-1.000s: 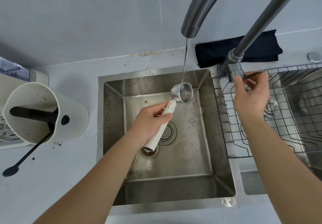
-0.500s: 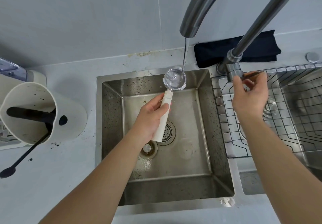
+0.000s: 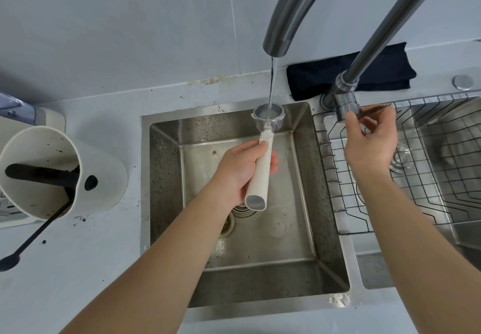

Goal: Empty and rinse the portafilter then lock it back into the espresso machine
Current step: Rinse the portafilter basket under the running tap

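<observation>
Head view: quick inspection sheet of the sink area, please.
Surface: grey counter, dark specks near the knock box.
Job's things: portafilter basket up under the water stream from the faucet, over the sink.
Clutter: white knock box; black spoon; dark cloth; wire rack.
Grippers: left hand grips the portafilter handle; right hand on the tap lever.
Cables: nothing seen.
Surroundings: grey wall.

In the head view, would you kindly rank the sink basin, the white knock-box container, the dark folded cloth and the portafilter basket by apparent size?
1. Sink basin
2. White knock-box container
3. Dark folded cloth, though it lies farther away
4. Portafilter basket
</observation>
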{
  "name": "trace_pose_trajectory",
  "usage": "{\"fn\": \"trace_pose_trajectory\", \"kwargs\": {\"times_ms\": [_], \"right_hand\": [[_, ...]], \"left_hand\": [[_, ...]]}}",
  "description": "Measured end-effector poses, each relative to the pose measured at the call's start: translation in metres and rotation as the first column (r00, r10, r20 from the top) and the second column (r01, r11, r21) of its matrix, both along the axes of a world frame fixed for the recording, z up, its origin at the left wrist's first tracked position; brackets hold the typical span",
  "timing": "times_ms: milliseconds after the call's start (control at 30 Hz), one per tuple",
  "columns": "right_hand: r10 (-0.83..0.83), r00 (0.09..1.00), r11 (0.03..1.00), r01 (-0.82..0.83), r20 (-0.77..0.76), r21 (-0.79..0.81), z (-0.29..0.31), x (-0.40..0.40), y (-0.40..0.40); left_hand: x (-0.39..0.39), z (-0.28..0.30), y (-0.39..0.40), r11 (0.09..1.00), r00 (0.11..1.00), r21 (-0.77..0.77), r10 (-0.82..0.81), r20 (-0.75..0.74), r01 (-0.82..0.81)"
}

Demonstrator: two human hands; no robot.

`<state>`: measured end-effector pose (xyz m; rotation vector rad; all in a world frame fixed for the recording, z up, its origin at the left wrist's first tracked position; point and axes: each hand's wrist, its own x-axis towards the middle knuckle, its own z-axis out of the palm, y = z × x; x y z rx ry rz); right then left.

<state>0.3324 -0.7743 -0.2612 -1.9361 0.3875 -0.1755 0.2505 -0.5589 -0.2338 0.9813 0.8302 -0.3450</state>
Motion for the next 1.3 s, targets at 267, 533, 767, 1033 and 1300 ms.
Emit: {"fn": "trace_pose_trajectory", "kwargs": {"times_ms": [267, 533, 767, 1033, 1300], "right_hand": [[0.002, 1.0, 1.0, -0.002, -0.004, 0.006, -0.001, 0.0, 0.0], [-0.006, 1.0, 1.0, 0.006, -0.023, -0.001, -0.003, 0.001, 0.0], [-0.004, 1.0, 1.0, 0.004, -0.011, 0.005, -0.001, 0.001, 0.0], [-0.013, 1.0, 1.0, 0.013, 0.006, -0.013, 0.005, -0.004, 0.001], [-0.016, 0.999, 0.998, 0.013, 0.047, 0.057, 0.005, -0.01, -0.004]], "left_hand": [[-0.002, 0.0, 0.003, 0.999, 1.0, 0.031, -0.019, -0.023, 0.019], [-0.01, 0.001, 0.006, 0.989, 0.997, 0.128, -0.078, -0.022, 0.08], [-0.018, 0.001, 0.008, 0.973, 0.99, 0.183, -0.14, -0.012, 0.14], [-0.034, 0.002, 0.018, 0.988, 0.991, 0.08, -0.132, 0.012, 0.131], [-0.041, 0.001, 0.031, 0.917, 0.985, 0.364, -0.173, -0.009, 0.164]]}}
